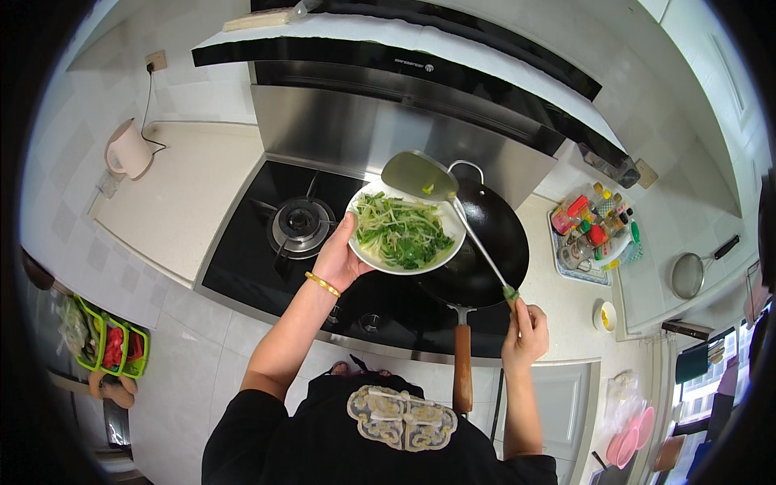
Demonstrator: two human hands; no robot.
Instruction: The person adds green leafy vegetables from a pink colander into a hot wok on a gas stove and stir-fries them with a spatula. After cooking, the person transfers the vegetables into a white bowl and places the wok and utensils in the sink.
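My left hand (344, 256) grips the left rim of a white plate (458, 225), thumb on the edge, above the black glass gas stove. Cooked leafy greens (403, 233) cover much of the plate. In my right hand (526, 334) is the handle of a metal wok spatula (418, 176); its broad blade is over the plate's far edge, with a small bit of green on it. Partly hidden behind the plate and spatula, a black wok (500, 242) sits on the right side of the stove, its wooden handle (462, 370) pointing towards me.
Left of the plate is a burner (300, 224). A pink electric kettle (129, 151) stands on the left counter. On the right counter are a tray (585, 276) of seasoning bottles and a small white bowl (604, 316). A range hood (388, 57) juts out above the stove.
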